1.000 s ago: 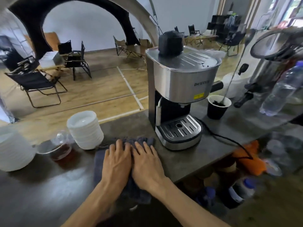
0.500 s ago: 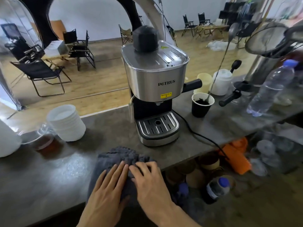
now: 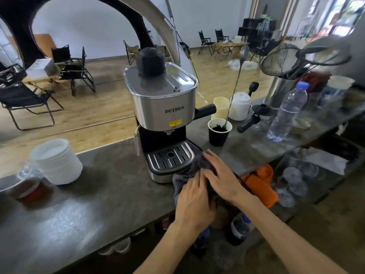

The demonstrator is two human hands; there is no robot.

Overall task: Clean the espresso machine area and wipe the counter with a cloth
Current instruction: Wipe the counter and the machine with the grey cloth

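Note:
A steel espresso machine (image 3: 164,107) with a black knob on top stands on the grey counter (image 3: 98,190). Its drip tray (image 3: 169,158) faces me. A grey cloth (image 3: 190,169) lies bunched on the counter at the tray's right front corner, touching the machine's base. My left hand (image 3: 192,202) presses flat on the near part of the cloth. My right hand (image 3: 219,175) lies flat on its far right part, fingers pointing toward the machine. Much of the cloth is hidden under both hands.
A black paper cup (image 3: 219,132) with grounds and a long spoon stands right of the machine. A portafilter (image 3: 251,119), water bottle (image 3: 287,113) and white tubs sit further right. A stack of white bowls (image 3: 56,162) and a cup of brown liquid (image 3: 29,187) stand left.
Both hands have slid the cloth rightward along the counter, from in front of the bowls to the drip tray's right corner. The view has shifted with them.

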